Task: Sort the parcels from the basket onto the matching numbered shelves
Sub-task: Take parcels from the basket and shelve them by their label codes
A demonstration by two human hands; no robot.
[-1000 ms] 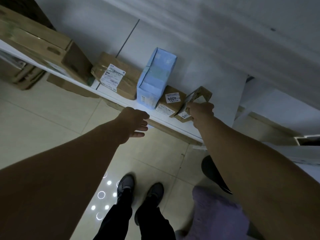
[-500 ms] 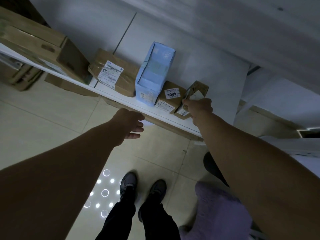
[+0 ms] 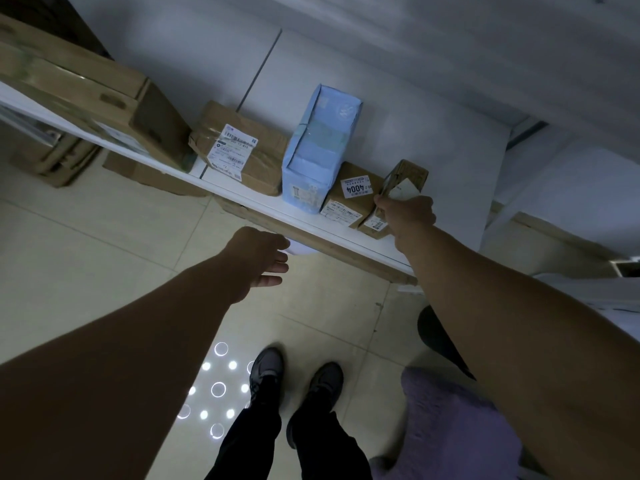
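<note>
While the right hand [image 3: 407, 216] keeps its fingers pinched on the small parcel [image 3: 408, 176], the parcel has barely shifted. It stands tilted on the shelf [image 3: 360, 241], touching the right side of the 4004 box [image 3: 349, 195]. The left hand [image 3: 259, 259] stays below the shelf edge with its fingers loosely spread, holding nothing. Placement looks nearly done, and only the release seems left.

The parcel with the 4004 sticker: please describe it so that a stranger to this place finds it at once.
Find the white shelf along the wall with its row of parcels. Beside the tall light-blue box lies a low brown carton, next to the small parcel the right hand grips. Only it bears a sticker reading 4004.
</note>
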